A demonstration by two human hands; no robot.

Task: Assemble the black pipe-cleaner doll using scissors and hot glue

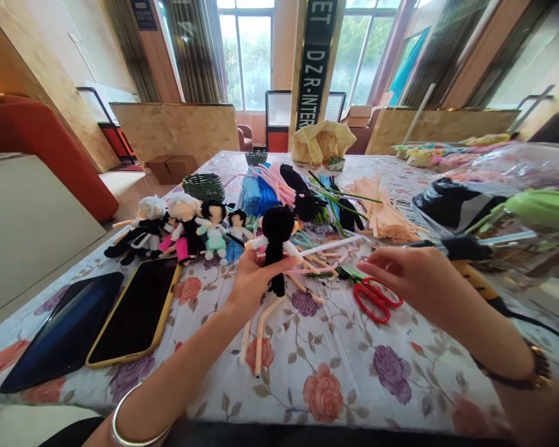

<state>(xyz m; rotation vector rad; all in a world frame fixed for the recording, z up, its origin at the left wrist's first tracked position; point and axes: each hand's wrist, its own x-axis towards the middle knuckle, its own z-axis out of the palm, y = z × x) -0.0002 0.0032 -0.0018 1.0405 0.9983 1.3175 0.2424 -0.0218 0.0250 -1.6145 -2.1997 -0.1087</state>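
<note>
My left hand (256,273) is closed around a small doll (278,226) made of fuzzy pipe cleaners, with black hair and a black body. Its back seems turned to me, and tan stems (262,335) hang below it. A white pipe cleaner (330,245) sticks out from the doll's right side toward my right hand (400,273). The fingers of that hand are drawn together in the air; whatever is between them, if anything, is too small to make out. Beneath it, scissors (372,301) with red handles lie on the tablecloth, their blades partly among loose stems.
Several finished dolls (181,226) sit in a row at left, behind a phone (133,313) and a dark tablet (65,329). Bundled pipe cleaners (279,189) are heaped mid-table. A black-and-yellow tool (475,273) with a cord and plastic bags (512,164) crowd the right.
</note>
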